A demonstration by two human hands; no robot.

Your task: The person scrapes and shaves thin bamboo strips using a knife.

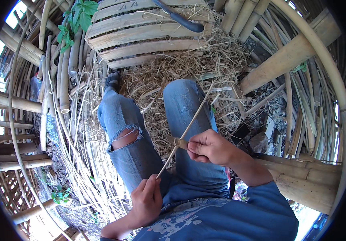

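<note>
My left hand [148,197] pinches the near end of a thin bamboo strip [193,120], which slants up and away over my right knee. My right hand [210,147] is closed around the handle of a small knife [177,141], whose blade lies against the strip about a third of the way up. Both hands hover above my lap in torn blue jeans [131,148].
A slatted bamboo panel [141,36] lies ahead with a dark curved tool [183,20] on it. Dry shavings and straw [221,60] cover the ground. Bamboo poles [62,80] are stacked at the left; thick bamboo beams [293,52] frame the right.
</note>
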